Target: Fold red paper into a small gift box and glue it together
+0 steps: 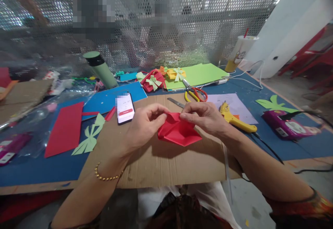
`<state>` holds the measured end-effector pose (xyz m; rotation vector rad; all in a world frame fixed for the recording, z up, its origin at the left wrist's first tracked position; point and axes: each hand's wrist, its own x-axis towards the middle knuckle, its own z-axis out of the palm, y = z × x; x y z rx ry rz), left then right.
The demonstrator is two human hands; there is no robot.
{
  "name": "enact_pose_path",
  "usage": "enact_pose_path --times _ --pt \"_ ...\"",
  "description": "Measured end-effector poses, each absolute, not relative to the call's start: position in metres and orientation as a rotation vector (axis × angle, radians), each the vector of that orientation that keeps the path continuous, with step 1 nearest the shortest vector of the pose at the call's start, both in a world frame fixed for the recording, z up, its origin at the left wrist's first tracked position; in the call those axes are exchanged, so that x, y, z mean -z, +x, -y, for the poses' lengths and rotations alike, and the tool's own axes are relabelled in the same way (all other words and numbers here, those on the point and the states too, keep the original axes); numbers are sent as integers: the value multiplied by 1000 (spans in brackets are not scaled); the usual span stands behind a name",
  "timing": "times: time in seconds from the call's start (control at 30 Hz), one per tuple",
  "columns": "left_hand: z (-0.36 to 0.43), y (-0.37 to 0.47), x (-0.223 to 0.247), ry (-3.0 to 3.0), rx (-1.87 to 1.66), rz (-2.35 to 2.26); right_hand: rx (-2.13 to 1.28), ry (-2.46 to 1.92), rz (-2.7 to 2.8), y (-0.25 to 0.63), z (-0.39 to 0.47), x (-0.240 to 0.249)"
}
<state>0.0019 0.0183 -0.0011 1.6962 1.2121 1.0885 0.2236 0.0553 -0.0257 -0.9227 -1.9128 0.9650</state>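
Note:
A folded piece of red paper (179, 133), shaped like a small open pouch, is held up over the brown cardboard sheet (145, 166). My left hand (144, 123) pinches its upper left edge between thumb and fingers. At its upper right edge, my right hand (204, 116) pinches the paper in the same way. A shadow of the paper falls on the cardboard below. Just beyond the hands lie scissors (194, 94) with one red and one yellow handle, and a grey blade (176, 102). To the right of my right hand rests a yellow glue gun (238, 121).
Left of the cardboard are a phone (125, 108), a flat red card (65, 128) and a pale green paper bow (90, 135). Finished-looking red and yellow paper pieces with bows (153, 80), a green bottle (100, 69) and a drink cup (240, 54) stand behind. A purple box (283, 125) sits right.

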Motion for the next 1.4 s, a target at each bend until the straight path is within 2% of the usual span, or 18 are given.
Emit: enact_pose_path --times 0.53,0.83,1.13,1.4 --pt "-23 4 9 1362 -1096 -1117 -613 -812 2070 223 -50 20" --pt "-18 9 5 1549 -1163 -1243 -676 -802 2063 223 -50 20" --pt "-22 5 7 1396 -1119 -1200 -672 -800 2088 224 -50 20" --pt "-19 6 9 1638 -1136 -1295 -699 -808 2073 222 -50 20"
